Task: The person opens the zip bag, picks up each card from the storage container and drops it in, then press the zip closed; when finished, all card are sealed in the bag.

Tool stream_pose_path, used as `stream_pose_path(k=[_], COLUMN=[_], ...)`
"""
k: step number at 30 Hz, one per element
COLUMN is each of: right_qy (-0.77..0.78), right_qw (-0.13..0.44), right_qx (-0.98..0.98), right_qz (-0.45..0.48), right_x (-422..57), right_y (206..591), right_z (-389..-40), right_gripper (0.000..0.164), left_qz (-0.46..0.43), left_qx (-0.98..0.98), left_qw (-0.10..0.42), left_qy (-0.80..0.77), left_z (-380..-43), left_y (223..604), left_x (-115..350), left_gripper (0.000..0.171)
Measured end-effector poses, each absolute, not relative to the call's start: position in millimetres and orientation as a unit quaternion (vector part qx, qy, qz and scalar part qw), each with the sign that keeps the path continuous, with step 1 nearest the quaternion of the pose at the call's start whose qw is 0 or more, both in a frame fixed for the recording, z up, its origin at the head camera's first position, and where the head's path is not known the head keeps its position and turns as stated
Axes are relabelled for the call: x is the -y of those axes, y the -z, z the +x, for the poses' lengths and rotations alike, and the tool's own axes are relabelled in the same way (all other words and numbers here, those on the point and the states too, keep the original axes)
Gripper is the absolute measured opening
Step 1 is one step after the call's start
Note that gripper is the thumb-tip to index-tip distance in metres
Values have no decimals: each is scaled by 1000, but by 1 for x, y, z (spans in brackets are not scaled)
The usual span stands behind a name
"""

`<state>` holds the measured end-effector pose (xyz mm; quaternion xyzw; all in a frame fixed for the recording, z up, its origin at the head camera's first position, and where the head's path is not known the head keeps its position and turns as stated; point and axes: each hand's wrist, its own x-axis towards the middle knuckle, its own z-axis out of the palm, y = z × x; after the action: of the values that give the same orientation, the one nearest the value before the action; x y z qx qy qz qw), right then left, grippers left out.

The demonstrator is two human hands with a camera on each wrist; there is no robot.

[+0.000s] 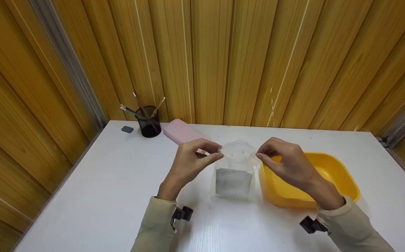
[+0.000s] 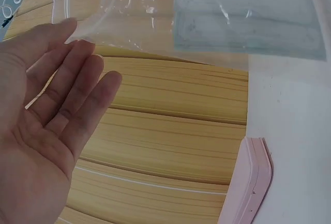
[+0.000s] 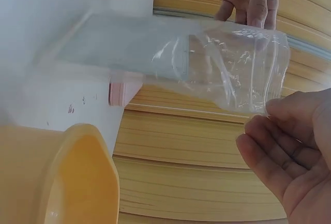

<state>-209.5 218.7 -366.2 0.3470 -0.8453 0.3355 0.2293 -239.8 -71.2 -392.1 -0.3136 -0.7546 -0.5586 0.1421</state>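
Note:
Between both hands hangs a clear plastic zip bag [image 1: 238, 157], its mouth at the top. Inside its lower part sits a flat grey-green rectangular piece [image 1: 234, 182], whose kind I cannot tell. My left hand [image 1: 192, 161] pinches the left top corner between thumb and fingertips. At the opposite corner, my right hand [image 1: 288, 163] pinches the bag the same way. The right wrist view shows the bag [image 3: 232, 69] stretched between the hands, with the piece [image 3: 129, 48] toward its bottom end.
A yellow plastic basin [image 1: 342, 175] stands right of the bag, partly under my right hand. Behind the left hand lies a pink case [image 1: 183, 131]. A black mesh pen cup [image 1: 149, 126] with pencils and a small dark eraser [image 1: 127, 129] are at the back left, before a wood-patterned wall.

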Motion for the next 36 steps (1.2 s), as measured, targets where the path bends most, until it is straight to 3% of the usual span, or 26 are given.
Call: stream_pose_path(k=[9, 19, 24, 31, 36], right_qy=[-353, -359, -358, -291, -291], right_qw=[213, 243, 245, 261, 234], right_qx=[854, 839, 836, 839, 828], right_qz=[317, 328, 337, 379, 418], right_x=[-225, -228, -227, -210, -191], right_y=[362, 358, 358, 350, 348], right_z=[-205, -202, -202, -207, -212], right_gripper=[20, 27, 33, 36, 30], left_qz=[-289, -277, -292, -331, -361], left_qx=[755, 750, 741, 754, 760], left_qw=[158, 156, 149, 176, 187], left_qy=[567, 580, 586, 539, 506], left_z=[-239, -238, -236, -231, -229], left_y=[390, 389, 387, 383, 384], left_x=[71, 71, 70, 64, 60], left_gripper=[7, 7, 6, 5, 6])
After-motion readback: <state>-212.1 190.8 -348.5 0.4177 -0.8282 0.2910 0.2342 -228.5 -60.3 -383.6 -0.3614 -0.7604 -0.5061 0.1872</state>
